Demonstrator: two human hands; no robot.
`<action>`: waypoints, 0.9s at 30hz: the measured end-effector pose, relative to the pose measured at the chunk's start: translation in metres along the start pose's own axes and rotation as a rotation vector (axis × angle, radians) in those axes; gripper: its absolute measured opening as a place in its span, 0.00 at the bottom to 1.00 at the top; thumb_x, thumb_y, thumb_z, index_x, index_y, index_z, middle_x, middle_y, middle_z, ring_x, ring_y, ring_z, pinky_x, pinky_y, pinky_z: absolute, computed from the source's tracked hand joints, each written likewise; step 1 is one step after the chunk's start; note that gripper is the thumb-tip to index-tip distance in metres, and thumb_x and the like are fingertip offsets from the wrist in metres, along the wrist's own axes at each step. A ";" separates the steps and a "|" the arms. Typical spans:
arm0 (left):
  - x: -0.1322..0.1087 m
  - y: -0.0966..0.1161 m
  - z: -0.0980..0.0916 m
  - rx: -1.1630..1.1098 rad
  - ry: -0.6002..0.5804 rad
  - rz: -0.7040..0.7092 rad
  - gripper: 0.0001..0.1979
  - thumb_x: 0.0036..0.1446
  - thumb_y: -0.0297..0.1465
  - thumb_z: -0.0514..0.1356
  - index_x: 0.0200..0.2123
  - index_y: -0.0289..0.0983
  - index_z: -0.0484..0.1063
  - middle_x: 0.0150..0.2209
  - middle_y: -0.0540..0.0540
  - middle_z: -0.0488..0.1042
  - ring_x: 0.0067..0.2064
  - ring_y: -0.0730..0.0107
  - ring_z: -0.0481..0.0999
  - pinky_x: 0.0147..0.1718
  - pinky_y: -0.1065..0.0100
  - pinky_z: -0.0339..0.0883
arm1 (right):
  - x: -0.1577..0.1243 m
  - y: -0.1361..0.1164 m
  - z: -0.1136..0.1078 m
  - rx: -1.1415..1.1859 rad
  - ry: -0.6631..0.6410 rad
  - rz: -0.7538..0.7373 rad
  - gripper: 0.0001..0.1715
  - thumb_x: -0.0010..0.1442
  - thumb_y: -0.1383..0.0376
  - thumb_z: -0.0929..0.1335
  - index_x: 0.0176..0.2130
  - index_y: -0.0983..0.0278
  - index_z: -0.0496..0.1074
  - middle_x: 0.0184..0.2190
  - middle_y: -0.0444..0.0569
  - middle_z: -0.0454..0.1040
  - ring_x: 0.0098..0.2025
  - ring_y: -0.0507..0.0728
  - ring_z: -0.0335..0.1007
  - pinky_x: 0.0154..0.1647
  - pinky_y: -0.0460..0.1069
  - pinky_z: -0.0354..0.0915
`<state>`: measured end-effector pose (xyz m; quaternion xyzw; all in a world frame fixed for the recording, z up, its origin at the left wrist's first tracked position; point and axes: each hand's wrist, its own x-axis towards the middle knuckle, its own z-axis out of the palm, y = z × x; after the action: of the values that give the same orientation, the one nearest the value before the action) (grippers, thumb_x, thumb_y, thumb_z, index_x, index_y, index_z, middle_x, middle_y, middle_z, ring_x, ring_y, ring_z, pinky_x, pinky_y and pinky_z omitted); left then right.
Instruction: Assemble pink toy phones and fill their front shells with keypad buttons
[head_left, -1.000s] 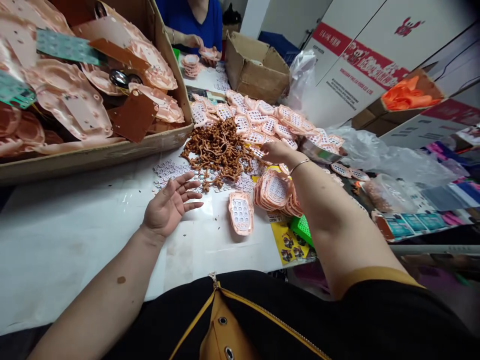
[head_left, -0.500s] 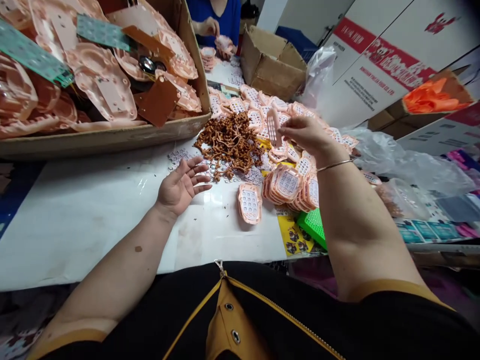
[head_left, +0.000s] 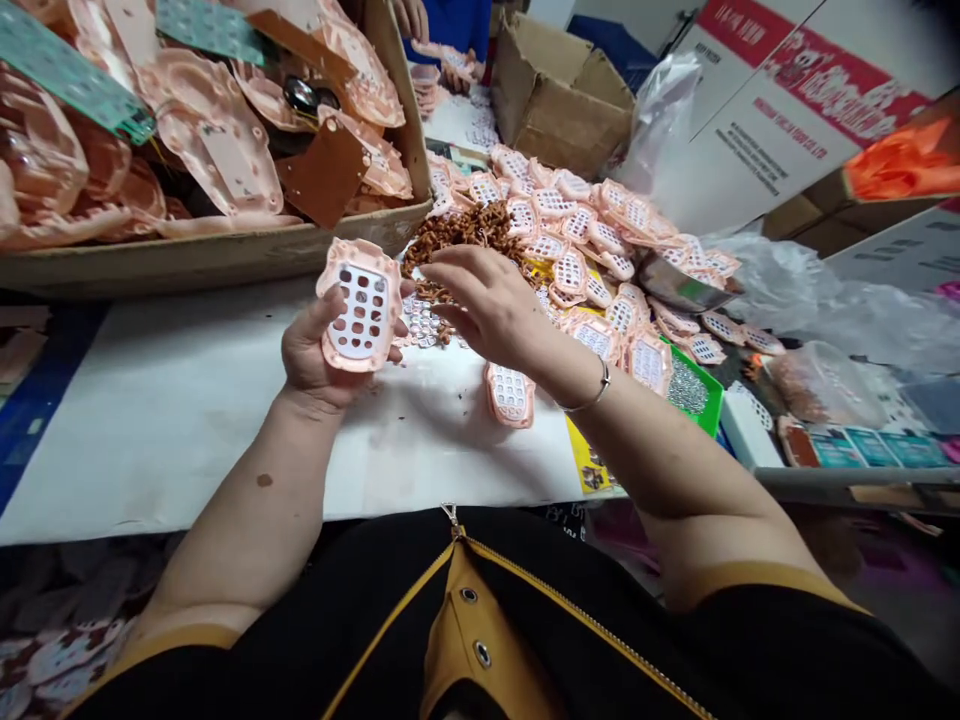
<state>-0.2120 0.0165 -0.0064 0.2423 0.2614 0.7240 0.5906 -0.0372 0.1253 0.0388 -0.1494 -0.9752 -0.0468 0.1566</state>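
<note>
My left hand [head_left: 319,355] grips a pink plastic shell [head_left: 362,305] by its edges, with the white face full of button holes turned up toward me. My right hand [head_left: 491,305] hovers palm down over the table, fingers stretched out and apart, with nothing visible in it. Beyond its fingers lies a heap of brown curly plastic parts [head_left: 480,225]. Small pale button pieces [head_left: 424,322] are spread between my two hands. Below my right wrist, another pink shell [head_left: 511,393] rests on the white table [head_left: 187,420].
A cardboard box [head_left: 225,240] of pink housings and green circuit boards stands at left. Many pink shells [head_left: 570,270] are piled behind and right. A green tray [head_left: 705,405] holds small metal pieces. Across the table sits a co-worker [head_left: 457,25] near an open carton [head_left: 570,110].
The pink shell passed from my right hand to my left, which has closed around it. My right hand has come leftward and opened. The view has shifted slightly.
</note>
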 end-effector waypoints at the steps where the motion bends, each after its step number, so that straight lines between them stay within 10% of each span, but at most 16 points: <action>1: 0.000 0.002 0.000 0.017 0.004 0.046 0.20 0.65 0.36 0.50 0.56 0.36 0.71 0.42 0.39 0.82 0.30 0.63 0.79 0.20 0.69 0.73 | 0.002 0.001 0.006 0.031 -0.060 0.083 0.19 0.71 0.64 0.62 0.57 0.68 0.69 0.53 0.59 0.73 0.54 0.62 0.68 0.54 0.57 0.62; 6: 0.005 0.005 0.003 0.012 0.090 0.117 0.25 0.66 0.52 0.50 0.52 0.41 0.73 0.43 0.41 0.81 0.39 0.58 0.83 0.22 0.70 0.75 | 0.013 -0.026 0.042 0.093 -0.511 0.165 0.15 0.69 0.64 0.64 0.45 0.69 0.77 0.41 0.60 0.79 0.42 0.60 0.73 0.43 0.53 0.63; 15: 0.006 0.004 0.006 -0.109 0.146 -0.051 0.32 0.64 0.57 0.49 0.56 0.40 0.72 0.46 0.38 0.80 0.48 0.47 0.81 0.35 0.58 0.80 | 0.027 -0.054 0.062 0.072 -0.591 0.058 0.16 0.67 0.72 0.60 0.43 0.71 0.76 0.41 0.61 0.78 0.45 0.60 0.73 0.40 0.51 0.65; 20: 0.004 0.003 0.003 -0.071 0.140 -0.040 0.30 0.65 0.54 0.49 0.56 0.39 0.72 0.47 0.38 0.80 0.49 0.46 0.81 0.34 0.57 0.80 | 0.010 -0.039 0.061 0.166 -0.456 0.173 0.13 0.62 0.75 0.61 0.42 0.71 0.74 0.39 0.59 0.78 0.38 0.58 0.71 0.38 0.51 0.63; 27: 0.000 -0.005 0.002 -0.022 0.013 -0.035 0.24 0.61 0.49 0.57 0.50 0.38 0.75 0.44 0.42 0.81 0.36 0.57 0.82 0.29 0.61 0.79 | -0.029 -0.024 0.039 0.932 0.219 0.670 0.09 0.60 0.60 0.69 0.37 0.63 0.68 0.28 0.41 0.71 0.27 0.49 0.65 0.29 0.46 0.63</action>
<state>-0.2073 0.0176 -0.0080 0.2264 0.2613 0.7179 0.6042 -0.0294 0.0997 -0.0081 -0.3593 -0.7705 0.4242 0.3118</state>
